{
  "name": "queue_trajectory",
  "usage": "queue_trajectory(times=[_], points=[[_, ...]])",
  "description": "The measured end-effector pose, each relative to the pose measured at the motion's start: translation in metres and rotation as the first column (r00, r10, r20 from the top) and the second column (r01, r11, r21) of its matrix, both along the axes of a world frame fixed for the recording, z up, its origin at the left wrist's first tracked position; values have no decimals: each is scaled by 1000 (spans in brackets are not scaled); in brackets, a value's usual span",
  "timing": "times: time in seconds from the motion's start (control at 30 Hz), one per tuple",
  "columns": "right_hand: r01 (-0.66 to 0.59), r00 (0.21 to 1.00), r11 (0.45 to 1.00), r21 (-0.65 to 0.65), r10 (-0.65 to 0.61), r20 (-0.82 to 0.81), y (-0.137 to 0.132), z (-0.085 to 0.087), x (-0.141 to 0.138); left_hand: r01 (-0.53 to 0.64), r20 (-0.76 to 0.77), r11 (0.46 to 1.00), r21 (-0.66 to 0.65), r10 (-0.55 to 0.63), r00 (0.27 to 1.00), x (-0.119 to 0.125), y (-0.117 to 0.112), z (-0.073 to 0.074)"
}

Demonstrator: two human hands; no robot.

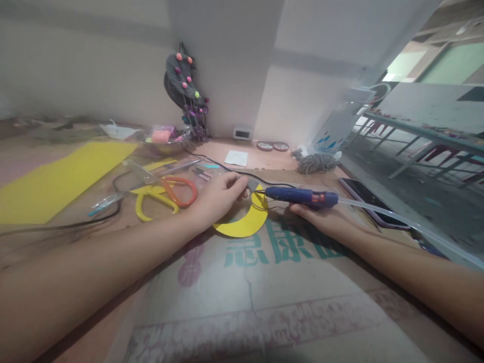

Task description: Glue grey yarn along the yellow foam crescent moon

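A yellow crescent-shaped cutout [247, 223] lies on printed cardboard [264, 282]. My left hand [219, 197] rests on its upper edge, fingers pinched on a small grey piece [252, 185] at the crescent's tip. My right hand [321, 219] grips a blue hot glue gun [302, 196], lying nearly level, its nozzle pointing left at the pinched piece. A clear glue stick [397, 217] sticks out of the gun's back toward the right.
Orange-handled scissors [181, 190] and yellow-handled scissors [151, 201] lie left of my left hand. A yellow foam sheet [56, 181] covers the far left. A phone [368, 199] lies right of the gun, grey yarn [315, 162] and a bowl of pom-poms [164, 138] sit behind.
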State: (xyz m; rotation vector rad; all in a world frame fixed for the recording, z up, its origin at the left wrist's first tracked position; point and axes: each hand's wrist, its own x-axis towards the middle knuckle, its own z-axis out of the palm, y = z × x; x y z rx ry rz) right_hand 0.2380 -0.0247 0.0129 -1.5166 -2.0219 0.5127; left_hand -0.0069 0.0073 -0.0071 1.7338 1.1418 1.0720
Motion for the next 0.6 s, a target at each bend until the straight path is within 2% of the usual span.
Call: queue_trajectory(times=[0.27,0.47,0.6], points=[[75,997,997,-4,-75,10,-1,-1,0,1,1,1000,3,-1,1000,0,0,0],[73,997,997,-25,-74,-30,0,0,-1,2,14,1000,9,-2,1000,0,2,-1],[112,994,994,-7,-112,8,1,-1,1,2,19,1000,5,-2,1000,0,2,-1]])
